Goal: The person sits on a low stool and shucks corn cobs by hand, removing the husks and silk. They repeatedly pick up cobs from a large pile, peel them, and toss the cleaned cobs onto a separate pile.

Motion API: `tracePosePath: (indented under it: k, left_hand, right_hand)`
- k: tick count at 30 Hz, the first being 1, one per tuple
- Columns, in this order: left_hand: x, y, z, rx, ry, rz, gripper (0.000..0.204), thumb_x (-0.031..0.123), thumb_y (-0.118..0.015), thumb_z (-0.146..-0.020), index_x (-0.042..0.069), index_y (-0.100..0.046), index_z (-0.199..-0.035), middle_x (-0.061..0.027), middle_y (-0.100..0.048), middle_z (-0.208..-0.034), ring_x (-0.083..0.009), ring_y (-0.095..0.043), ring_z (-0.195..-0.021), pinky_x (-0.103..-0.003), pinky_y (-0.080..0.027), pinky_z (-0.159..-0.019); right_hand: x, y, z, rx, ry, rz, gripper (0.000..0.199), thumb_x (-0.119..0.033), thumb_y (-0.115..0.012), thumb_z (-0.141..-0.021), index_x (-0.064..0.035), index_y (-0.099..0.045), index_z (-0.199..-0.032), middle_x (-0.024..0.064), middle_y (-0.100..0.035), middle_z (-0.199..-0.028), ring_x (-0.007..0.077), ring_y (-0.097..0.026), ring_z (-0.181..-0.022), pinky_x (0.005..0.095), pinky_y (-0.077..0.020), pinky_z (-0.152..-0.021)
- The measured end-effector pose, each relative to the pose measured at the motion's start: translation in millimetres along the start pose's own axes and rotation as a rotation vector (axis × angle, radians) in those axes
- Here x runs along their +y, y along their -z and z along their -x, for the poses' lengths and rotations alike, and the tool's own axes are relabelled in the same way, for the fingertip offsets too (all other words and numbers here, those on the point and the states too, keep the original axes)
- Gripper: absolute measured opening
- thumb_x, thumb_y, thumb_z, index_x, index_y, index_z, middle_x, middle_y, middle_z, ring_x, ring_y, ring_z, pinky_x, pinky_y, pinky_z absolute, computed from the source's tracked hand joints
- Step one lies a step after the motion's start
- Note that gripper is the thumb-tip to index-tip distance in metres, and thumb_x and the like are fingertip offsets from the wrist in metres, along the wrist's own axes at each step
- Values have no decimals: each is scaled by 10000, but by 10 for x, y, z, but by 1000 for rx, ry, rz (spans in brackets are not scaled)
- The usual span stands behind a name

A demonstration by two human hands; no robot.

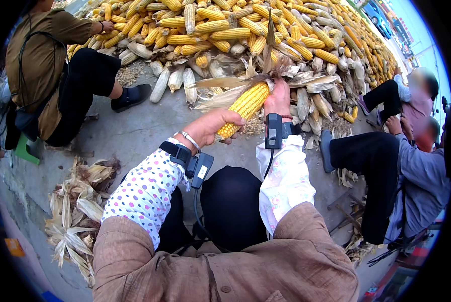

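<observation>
Between both hands (207, 128) (277, 99), slanted yellow corn cob (249, 104); husk (225, 82) apparently in right.

A yellow corn cob (246, 108) is being held at its near end by the left fingers (234, 119); its far end, ringed by dry husk (225, 82), is being touched by the right fingers (282, 86), partly hidden. Behind both sets of fingers, black wrist devices (201, 170) are being worn. Beyond the fingers, a heap of cobs (230, 34) is being reached by a co-worker's hand (106, 26) at far left. Nearer, left of the fingers, loose husks (77, 211) are being borne by grey ground (145, 121).
</observation>
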State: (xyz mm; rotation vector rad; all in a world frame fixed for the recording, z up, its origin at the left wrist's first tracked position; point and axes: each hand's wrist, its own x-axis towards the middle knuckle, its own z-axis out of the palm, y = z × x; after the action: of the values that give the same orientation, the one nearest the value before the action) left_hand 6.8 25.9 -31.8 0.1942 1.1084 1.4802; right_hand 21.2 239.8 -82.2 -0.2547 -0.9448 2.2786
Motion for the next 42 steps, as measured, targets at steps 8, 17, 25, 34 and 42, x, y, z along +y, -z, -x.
tracePosePath:
  k: [8, 17, 25, 34, 42]
  left_hand:
    - [74, -161, -21, 64, -38, 13, 338, 136, -626, -757, 55, -489, -1055, -42, -555, -782, -122, -553, -586, -280, -482, -447]
    - [90, 14, 108, 288, -313, -1244, 482, 142, -634, -586, 10, -549, -1042, -215, -608, -882, -372, -589, -832, -385, -478, -743]
    - [96, -271, 134, 315, -315, -1481, 358, 143, -639, -617, 33, -558, -948, -201, -621, -849, -363, -601, -841, -426, -474, -730]
    - [231, 49, 412, 549, -421, -1559, 215, 123, -607, -682, 53, -551, -878, -172, -636, -784, -360, -620, -774, -440, -478, -683]
    - [155, 25, 397, 663, -596, -1588, 182, 103, -584, -703, 53, -538, -872, -166, -623, -777, -371, -607, -744, -462, -471, -657]
  right_hand:
    - [-17, 43, -277, 91, 38, 418, 299, -151, -466, -840, -39, -561, -1101, 77, -587, -1023, 240, -559, -885, 345, -459, -837]
    - [-160, 725, -26, 420, -104, 562, 205, -54, -537, -711, 79, -607, -850, 100, -612, -821, 168, -538, -713, 329, -437, -648]
    - [-398, 711, -82, 301, 52, 1659, 253, -183, -529, -719, -54, -679, -877, 236, -635, -890, 443, -576, -905, 446, -478, -769]
    - [-1667, 1979, 1171, 612, -334, 2160, 293, -221, -513, -774, -67, -639, -989, 206, -633, -980, 405, -584, -950, 466, -472, -805]
    - [-2479, 2989, 4522, 440, -906, 2453, 200, -144, -504, -767, -5, -599, -878, 244, -639, -849, 419, -617, -820, 485, -489, -729]
